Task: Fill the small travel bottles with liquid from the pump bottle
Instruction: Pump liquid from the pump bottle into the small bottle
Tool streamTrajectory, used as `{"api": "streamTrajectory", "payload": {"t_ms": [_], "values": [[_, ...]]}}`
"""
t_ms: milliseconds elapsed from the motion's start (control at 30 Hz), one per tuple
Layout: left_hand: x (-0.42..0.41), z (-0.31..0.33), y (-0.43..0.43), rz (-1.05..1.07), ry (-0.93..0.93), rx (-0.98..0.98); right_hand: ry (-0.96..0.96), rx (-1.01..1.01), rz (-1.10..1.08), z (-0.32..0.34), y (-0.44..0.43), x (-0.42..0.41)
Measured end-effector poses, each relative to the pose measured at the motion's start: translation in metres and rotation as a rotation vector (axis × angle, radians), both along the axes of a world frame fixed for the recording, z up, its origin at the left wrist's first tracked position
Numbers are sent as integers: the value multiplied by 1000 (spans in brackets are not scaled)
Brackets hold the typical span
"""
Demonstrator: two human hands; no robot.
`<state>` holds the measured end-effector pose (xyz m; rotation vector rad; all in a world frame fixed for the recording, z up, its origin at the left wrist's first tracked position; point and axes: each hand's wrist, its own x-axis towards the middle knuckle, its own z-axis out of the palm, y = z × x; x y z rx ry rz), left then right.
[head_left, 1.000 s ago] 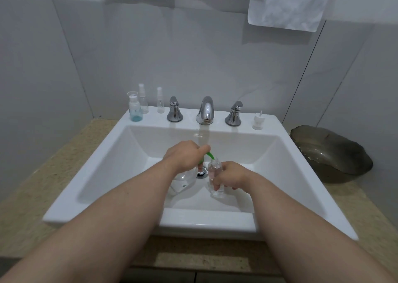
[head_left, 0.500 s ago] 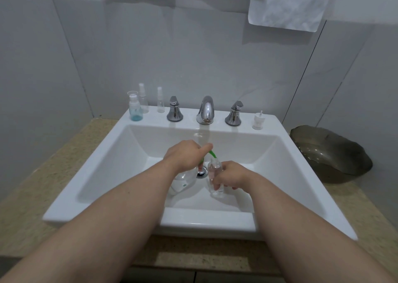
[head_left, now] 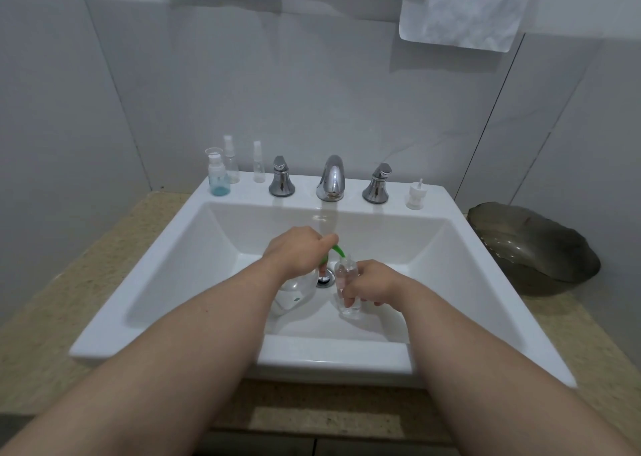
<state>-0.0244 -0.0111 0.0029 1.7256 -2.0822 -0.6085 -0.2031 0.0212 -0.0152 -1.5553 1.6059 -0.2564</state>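
Pressing on, the left hand (head_left: pixel 295 252) still grips the pump bottle (head_left: pixel 295 290), its green spout (head_left: pixel 338 250) unmoved over the travel bottle (head_left: pixel 347 282) clasped in the right hand (head_left: pixel 373 285), so filling likely continues.

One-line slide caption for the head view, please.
Left hand presses green-spouted clear pump bottle into small clear travel bottle held by right hand over white sink.

A glossy white ceramic sink (head_left: pixel 468 303) is sitting in a speckled beige stone bench (head_left: pixel 41 316). A bright green curved pump spout (head_left: pixel 338 249) is showing beside a clear plastic travel bottle (head_left: pixel 347 282); at ten o'clock, a small bottle with teal liquid (head_left: pixel 218 178).
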Motion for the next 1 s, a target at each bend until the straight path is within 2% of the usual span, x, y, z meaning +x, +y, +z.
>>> {"api": "streamTrajectory", "payload": {"t_ms": [167,1000], "values": [[5,-3,0,11,57,-12,0,-6,1,-1,0,-1],[-2,-1,-1,0,-27,-26,2,-7,-11,0,1,0]]}}
